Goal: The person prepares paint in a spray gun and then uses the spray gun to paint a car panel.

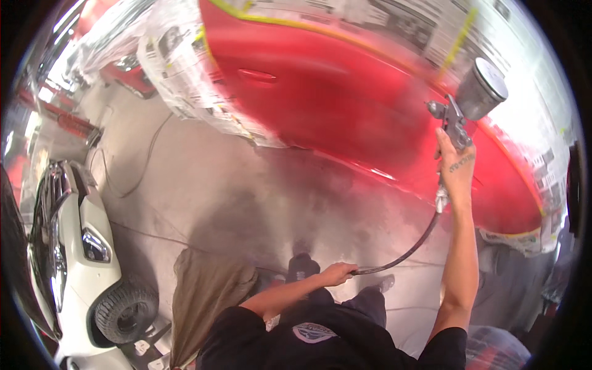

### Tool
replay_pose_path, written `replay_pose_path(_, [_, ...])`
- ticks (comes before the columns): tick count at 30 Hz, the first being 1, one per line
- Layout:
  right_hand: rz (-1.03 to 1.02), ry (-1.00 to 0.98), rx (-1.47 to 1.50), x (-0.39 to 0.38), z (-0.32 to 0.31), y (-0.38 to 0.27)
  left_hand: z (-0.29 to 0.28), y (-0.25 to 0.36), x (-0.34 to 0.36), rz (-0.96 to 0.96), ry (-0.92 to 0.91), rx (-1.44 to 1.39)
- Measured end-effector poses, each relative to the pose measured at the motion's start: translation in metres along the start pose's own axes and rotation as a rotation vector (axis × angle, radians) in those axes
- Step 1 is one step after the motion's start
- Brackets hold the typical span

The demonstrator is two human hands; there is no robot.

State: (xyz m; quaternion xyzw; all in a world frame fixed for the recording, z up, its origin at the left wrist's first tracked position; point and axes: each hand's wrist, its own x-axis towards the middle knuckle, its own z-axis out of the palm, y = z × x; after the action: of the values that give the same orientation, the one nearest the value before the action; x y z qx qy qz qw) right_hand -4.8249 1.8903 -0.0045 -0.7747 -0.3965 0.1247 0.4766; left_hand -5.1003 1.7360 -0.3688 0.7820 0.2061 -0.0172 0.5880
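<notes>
My right hand [456, 161] is closed round the handle of a metal spray gun [454, 121], raised in front of a red car side panel [333, 105]. A cylindrical cup [478, 89] with a pale lid tops the gun. A dark hose [406, 254] curves down from the gun's handle to my left hand [338, 273], which is closed round it low in front of my body. Masking paper [407, 24] with yellow-green tape borders the red panel, whose lower edge hangs above the grey floor.
At left stands a white vehicle front [86, 209] with a knobbly tire [126, 314]. A brown cloth [206, 296] drapes near my left leg. Thin lines [142, 172] lie across the concrete floor [228, 179]. Red equipment [74, 120] and plastic-wrapped items stand at the upper left.
</notes>
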Motion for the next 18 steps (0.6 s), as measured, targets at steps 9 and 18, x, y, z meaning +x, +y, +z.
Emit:
replay_pose_path(9, [-0.316,-0.170,0.163,0.032,0.213,-0.119,-0.083,-0.011,-0.065,-0.065,0.210,-0.294])
replay_pose_path(18, [-0.713,-0.134,0.035,0.068,0.384,-0.197,-0.134,0.000,-0.078,-0.078,0.436,-0.580])
